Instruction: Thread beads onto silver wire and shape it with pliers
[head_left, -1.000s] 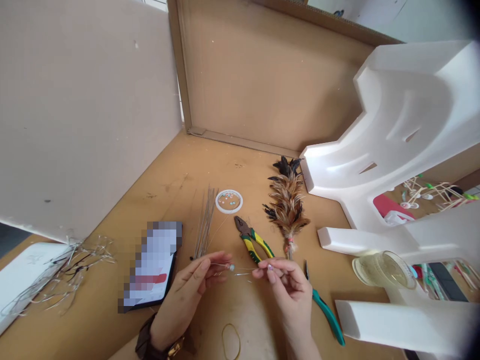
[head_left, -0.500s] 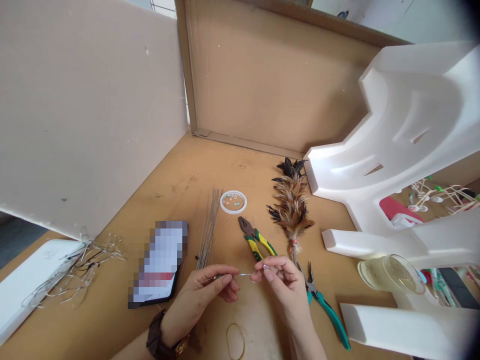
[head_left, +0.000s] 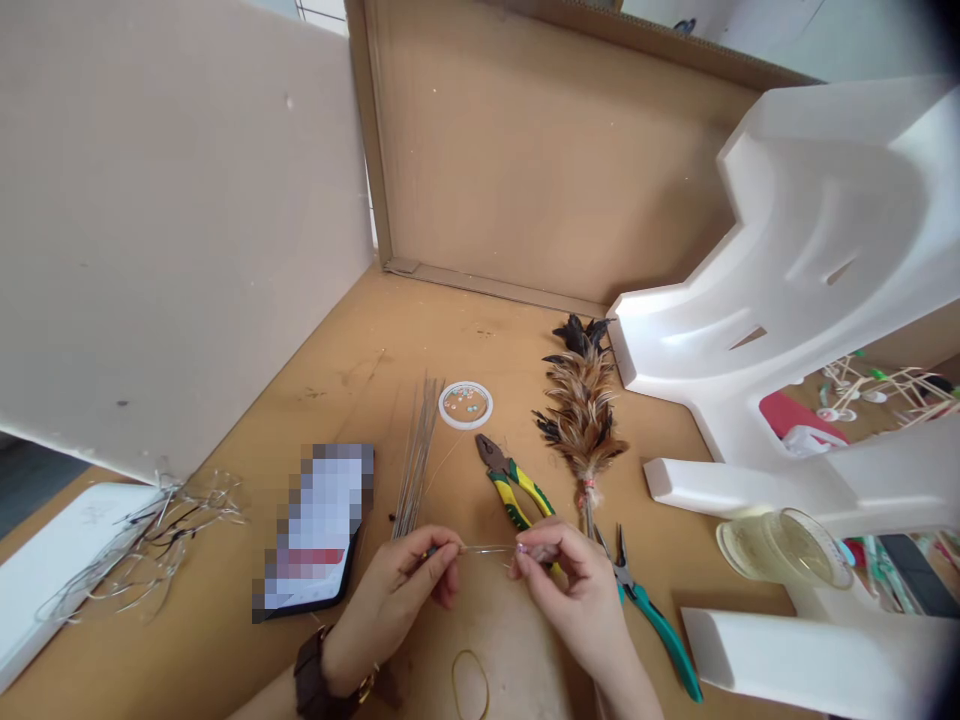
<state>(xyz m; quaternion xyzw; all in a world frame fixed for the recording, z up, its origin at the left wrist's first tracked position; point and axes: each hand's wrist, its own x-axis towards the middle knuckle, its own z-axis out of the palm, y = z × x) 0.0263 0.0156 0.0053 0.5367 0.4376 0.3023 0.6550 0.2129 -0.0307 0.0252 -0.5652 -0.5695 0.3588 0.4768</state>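
Note:
My left hand pinches one end of a thin, shiny wire or thread. It stretches across to my right hand, whose thumb and finger are closed on a small pinkish-purple bead at the other end. Whether the strand runs through the bead is too small to tell. Just beyond the right hand lie yellow-and-green pliers, partly covered by its fingers. Teal-handled long-nose pliers lie to its right. Several straight metal wires are spread beyond my left hand.
A white ring-shaped lid holds several small beads. Around it are a feather bundle, a phone, tangled wires and a rubber band. An upturned white plastic stool and a jar stand right.
My hands have moved slightly apart, with a longer stretch of the strand showing between them. The bead shows more clearly at the right fingertips.

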